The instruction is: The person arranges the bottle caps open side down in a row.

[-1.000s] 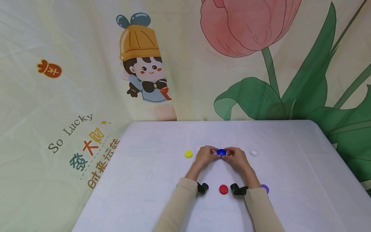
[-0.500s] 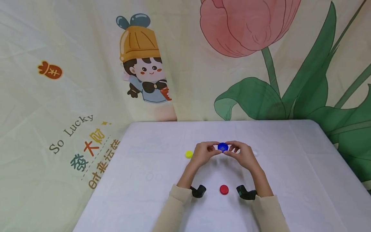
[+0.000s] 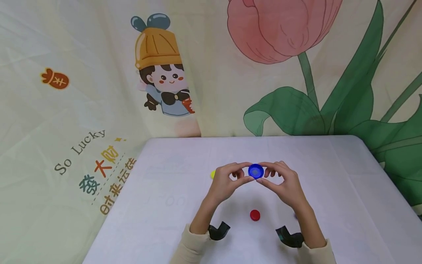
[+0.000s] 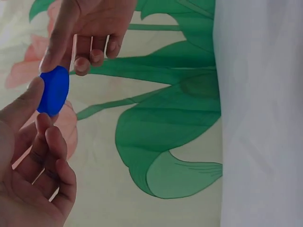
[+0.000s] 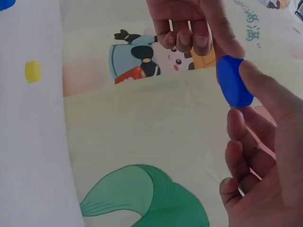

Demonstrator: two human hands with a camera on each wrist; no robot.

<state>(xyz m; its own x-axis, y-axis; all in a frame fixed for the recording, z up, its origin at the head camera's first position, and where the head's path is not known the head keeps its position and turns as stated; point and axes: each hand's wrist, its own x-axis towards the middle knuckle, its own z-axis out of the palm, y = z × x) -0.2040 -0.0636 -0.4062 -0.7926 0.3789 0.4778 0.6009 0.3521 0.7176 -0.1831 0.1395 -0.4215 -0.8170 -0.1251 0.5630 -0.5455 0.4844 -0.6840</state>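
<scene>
A round blue bottle cap [image 3: 255, 171] is held up above the table between both hands, its hollow side facing the head camera. My left hand [image 3: 222, 184] pinches its left edge between thumb and forefinger. On the opposite edge, my right hand [image 3: 287, 185] pinches it the same way. Both wrist views show the cap edge-on: the blue cap [image 4: 54, 91] in the left and the blue cap [image 5: 234, 82] in the right. The other fingers of each hand are loosely curled. A red cap [image 3: 255, 215] lies on the table between the forearms.
Behind the left hand, a yellow cap [image 3: 212, 174] is partly hidden on the white table [image 3: 148, 220]. The right forearm covers most of a purple piece [image 3: 295, 216]. Another blue object [image 5: 6, 4] shows at the right wrist view's corner. A printed cloth [image 3: 217, 73] hangs behind.
Both hands have lifted the blue cap off the table and brought it nearer the head camera, tilting its hollow side toward it. The clear ring at the right is now hidden behind the right hand.
</scene>
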